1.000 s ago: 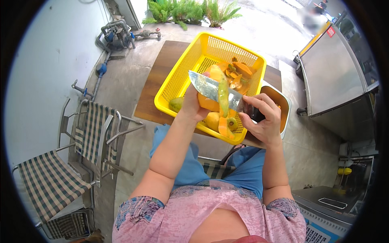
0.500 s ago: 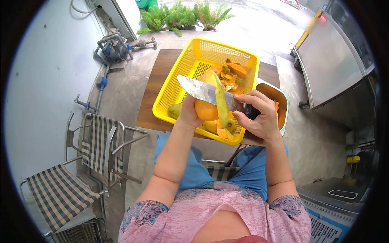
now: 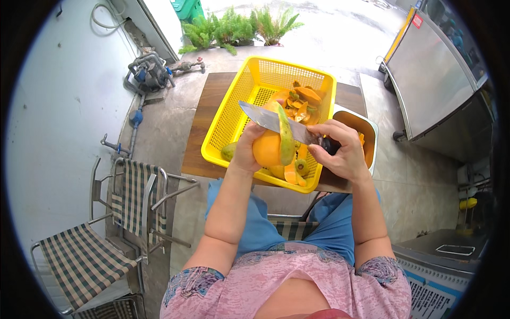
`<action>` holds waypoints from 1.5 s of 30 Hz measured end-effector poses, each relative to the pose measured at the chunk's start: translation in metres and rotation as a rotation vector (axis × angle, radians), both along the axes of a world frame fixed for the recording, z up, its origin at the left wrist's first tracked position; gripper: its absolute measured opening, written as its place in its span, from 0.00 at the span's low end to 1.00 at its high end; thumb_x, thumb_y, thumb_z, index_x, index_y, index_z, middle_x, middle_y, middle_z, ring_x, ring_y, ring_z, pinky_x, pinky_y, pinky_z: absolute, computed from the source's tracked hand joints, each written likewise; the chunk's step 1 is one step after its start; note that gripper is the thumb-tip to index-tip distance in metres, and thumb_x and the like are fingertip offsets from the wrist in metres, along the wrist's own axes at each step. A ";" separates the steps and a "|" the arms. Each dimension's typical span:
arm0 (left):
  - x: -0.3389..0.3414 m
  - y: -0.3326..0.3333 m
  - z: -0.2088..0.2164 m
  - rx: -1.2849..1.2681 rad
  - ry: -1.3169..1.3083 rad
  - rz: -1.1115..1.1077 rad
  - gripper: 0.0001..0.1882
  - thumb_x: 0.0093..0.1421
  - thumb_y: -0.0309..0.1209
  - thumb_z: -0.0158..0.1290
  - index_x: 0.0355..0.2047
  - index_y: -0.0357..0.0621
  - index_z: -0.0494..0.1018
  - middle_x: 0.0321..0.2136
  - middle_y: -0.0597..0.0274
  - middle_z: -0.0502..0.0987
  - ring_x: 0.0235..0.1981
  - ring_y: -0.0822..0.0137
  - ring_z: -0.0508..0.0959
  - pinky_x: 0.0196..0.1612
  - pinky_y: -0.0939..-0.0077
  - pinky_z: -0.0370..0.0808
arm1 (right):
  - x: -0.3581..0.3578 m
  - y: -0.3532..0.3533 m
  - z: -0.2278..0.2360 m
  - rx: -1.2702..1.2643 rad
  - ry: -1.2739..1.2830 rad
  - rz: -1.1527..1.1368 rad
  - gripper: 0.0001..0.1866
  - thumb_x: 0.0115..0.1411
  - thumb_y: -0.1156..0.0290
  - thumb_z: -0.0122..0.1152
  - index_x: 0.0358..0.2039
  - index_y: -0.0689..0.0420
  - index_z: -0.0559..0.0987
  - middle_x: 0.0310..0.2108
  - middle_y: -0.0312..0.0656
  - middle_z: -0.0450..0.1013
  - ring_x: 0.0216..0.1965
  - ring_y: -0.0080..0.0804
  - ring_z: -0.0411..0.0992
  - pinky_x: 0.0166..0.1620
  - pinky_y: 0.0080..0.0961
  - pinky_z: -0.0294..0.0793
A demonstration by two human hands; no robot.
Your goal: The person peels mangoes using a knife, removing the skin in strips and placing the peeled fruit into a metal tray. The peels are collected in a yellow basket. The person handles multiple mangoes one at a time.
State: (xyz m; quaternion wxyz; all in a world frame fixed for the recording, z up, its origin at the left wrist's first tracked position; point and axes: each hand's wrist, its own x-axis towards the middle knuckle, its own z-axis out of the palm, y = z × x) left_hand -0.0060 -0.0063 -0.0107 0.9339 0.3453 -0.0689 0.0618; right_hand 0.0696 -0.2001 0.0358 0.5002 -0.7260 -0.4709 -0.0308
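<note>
My left hand [image 3: 248, 149] is wrapped round a papaya [image 3: 267, 150], mostly peeled to its orange flesh, held over a yellow plastic basket [image 3: 214, 154]. My right hand [image 3: 342, 151] grips the black handle of a knife [image 3: 270, 120]. The wide blade lies across the fruit, pointing to the far left. A strip of green-yellow peel [image 3: 286, 139] hangs over the near side of the blade. Inside the basket are orange peelings [image 3: 308, 95] at the far right. A green fruit [image 3: 228, 151] lies by its left wall, partly behind my left wrist.
The basket stands on a brown wooden table [image 3: 204, 117]. To its right is a steel tray [image 3: 372, 139] with orange pieces, partly behind my right hand. Striped folding chairs [image 3: 85, 260] stand left, below a pump [image 3: 151, 72]. A steel cabinet [image 3: 425, 80] stands right; ferns [image 3: 234, 29] line the far side.
The knife blade has slid slightly down and right across the papaya. The peel strip that hung long now shows shorter and curled against the fruit. Both hands keep their holds.
</note>
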 end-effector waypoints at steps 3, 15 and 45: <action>-0.001 -0.003 0.001 -0.010 -0.032 -0.042 0.38 0.52 0.39 0.50 0.61 0.37 0.52 0.50 0.49 0.68 0.51 0.59 0.72 0.54 0.66 0.70 | 0.002 0.008 0.007 -0.023 0.040 0.008 0.15 0.45 0.74 0.67 0.35 0.61 0.79 0.25 0.40 0.72 0.25 0.28 0.71 0.30 0.21 0.69; -0.001 -0.010 0.009 0.036 -0.016 -0.109 0.41 0.50 0.42 0.49 0.61 0.34 0.51 0.49 0.46 0.68 0.50 0.56 0.72 0.53 0.65 0.70 | 0.011 0.017 0.000 -0.001 0.414 0.074 0.14 0.49 0.72 0.66 0.38 0.60 0.79 0.24 0.31 0.71 0.21 0.11 0.61 0.25 0.12 0.63; 0.005 0.010 -0.002 -0.463 0.411 0.288 0.21 0.61 0.48 0.43 0.44 0.45 0.68 0.39 0.51 0.72 0.45 0.50 0.73 0.50 0.49 0.72 | 0.039 0.028 -0.014 -0.090 -0.231 -0.345 0.17 0.52 0.76 0.60 0.44 0.58 0.74 0.42 0.48 0.70 0.37 0.43 0.73 0.41 0.30 0.72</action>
